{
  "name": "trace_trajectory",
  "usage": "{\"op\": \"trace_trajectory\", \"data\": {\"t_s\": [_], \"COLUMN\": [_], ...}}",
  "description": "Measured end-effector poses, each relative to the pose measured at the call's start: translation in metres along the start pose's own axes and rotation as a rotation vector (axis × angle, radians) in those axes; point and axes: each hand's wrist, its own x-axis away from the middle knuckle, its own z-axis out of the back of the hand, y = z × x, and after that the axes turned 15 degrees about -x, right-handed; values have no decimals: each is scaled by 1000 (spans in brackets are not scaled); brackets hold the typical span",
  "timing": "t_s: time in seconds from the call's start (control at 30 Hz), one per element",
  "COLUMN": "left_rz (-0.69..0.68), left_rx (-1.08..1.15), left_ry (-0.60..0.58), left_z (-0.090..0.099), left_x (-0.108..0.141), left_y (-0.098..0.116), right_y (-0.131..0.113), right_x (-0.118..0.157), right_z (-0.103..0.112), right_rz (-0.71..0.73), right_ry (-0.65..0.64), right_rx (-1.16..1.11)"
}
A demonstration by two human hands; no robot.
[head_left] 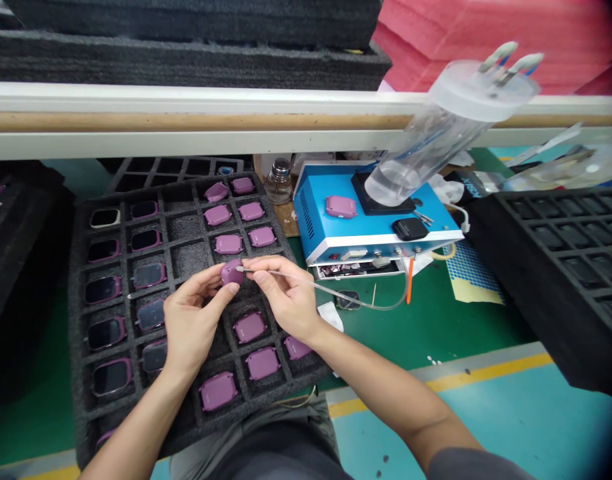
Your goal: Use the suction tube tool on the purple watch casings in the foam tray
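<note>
Between the thumb and fingers of my left hand (pixel 199 310) is a purple watch case (pixel 231 273), raised above the black foam tray (pixel 186 255). My right hand (pixel 283 293) pinches a thin metal-tipped nozzle (pixel 240 269) on a clear tube (pixel 331 291), its tip at the edge of the case. The tube runs right toward a blue machine (pixel 376 200). In the tray's left columns lie watch parts with dark screens (pixel 103 289); purple cases (pixel 263 363) fill several cells on the right. Fingers partly hide the held case.
On the machine stand a tilted clear cylinder (pixel 431 150), a purple case (pixel 341 206) and a black case (pixel 410 229). A glass bottle (pixel 279 180) sits behind the tray. At right is another black foam tray (pixel 581 227). A white shelf edge (pixel 236 143) crosses above.
</note>
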Motion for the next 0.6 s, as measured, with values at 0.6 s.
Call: {"op": "trace_trajectory", "data": {"t_s": [0.6], "left_rz": [9], "left_rx": [-10], "left_ry": [7], "left_z": [1], "left_x": [1], "left_y": [-1], "right_y": [-2], "right_x": [0], "right_z": [0], "right_rz": [-31], "right_ry": [6], "right_rx": [15]}}
